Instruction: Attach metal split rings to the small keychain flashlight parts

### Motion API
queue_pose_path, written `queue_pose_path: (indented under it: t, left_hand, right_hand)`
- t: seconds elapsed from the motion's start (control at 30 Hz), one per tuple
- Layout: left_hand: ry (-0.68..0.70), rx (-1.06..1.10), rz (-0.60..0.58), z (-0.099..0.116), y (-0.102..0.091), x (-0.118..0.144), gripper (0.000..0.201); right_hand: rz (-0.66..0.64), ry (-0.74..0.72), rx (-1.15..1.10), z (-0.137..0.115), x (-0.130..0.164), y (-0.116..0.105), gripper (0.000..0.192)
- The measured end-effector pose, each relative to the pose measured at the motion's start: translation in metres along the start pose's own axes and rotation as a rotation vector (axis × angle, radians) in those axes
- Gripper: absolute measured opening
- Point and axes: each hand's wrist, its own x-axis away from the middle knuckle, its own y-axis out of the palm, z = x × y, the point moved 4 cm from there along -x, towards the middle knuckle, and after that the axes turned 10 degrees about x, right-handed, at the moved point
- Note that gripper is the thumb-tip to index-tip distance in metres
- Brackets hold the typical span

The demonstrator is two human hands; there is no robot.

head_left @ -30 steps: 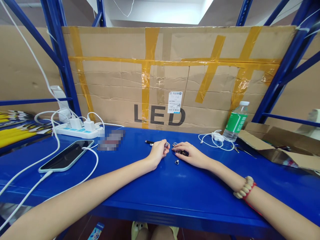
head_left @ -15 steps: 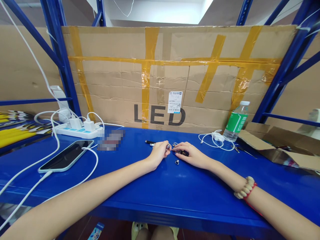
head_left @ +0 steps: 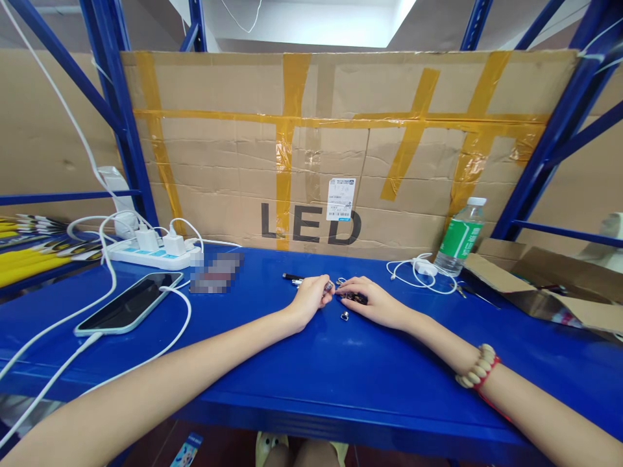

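Observation:
Both my hands rest on the blue shelf surface (head_left: 341,370) near its middle. My left hand (head_left: 308,300) is curled around a small metal part (head_left: 328,285) whose tip shows past the fingers. My right hand (head_left: 374,301) lies flat with its fingertips on a cluster of small dark parts (head_left: 354,297). A black pen-like stick (head_left: 291,277) lies just behind my left hand. One small silver piece (head_left: 344,316) sits loose on the surface between and in front of my hands.
A phone (head_left: 129,302) on a white cable lies at the left, with a power strip (head_left: 153,253) behind it. A taped cardboard panel (head_left: 335,149) marked LED closes the back. A water bottle (head_left: 459,237), a white charger cable (head_left: 421,269) and an open cardboard box (head_left: 540,285) stand at the right.
My left hand has edged slightly right toward my right hand, and the metal part's tip now shows past its fingers. My right hand has hardly moved.

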Motion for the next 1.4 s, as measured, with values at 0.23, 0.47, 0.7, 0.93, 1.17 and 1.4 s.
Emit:
queue_pose_path:
  t: [0.23,0.47,0.7,0.93,1.17,1.4]
  left_hand:
    - [0.009,-0.008,-0.014,-0.0011,0.0,-0.0013,0.03]
    - [-0.001,-0.02,-0.018,-0.0015,0.0002,-0.0003,0.03]
    - [0.019,-0.018,-0.024,-0.0021,0.0002,-0.0017,0.03]
    - [0.012,-0.024,-0.026,-0.0031,0.0002,-0.0026,0.031]
    - [0.02,-0.033,-0.043,-0.0032,0.0008,-0.0027,0.031]
    - [0.026,-0.046,-0.05,-0.0033,0.0017,-0.002,0.031]
  right_hand:
    - [0.005,-0.01,0.007,0.0,-0.0006,-0.0002,0.029]
    - [0.002,-0.014,0.002,-0.0003,0.0001,0.0001,0.029]
    - [-0.004,-0.017,-0.005,-0.0017,0.0005,-0.0006,0.028]
    - [-0.003,-0.015,-0.011,-0.0008,-0.0005,-0.0008,0.029]
    - [-0.002,-0.017,-0.026,-0.0028,0.0002,-0.0022,0.029]
    - [-0.002,-0.022,-0.029,-0.0027,0.0001,-0.0022,0.029]
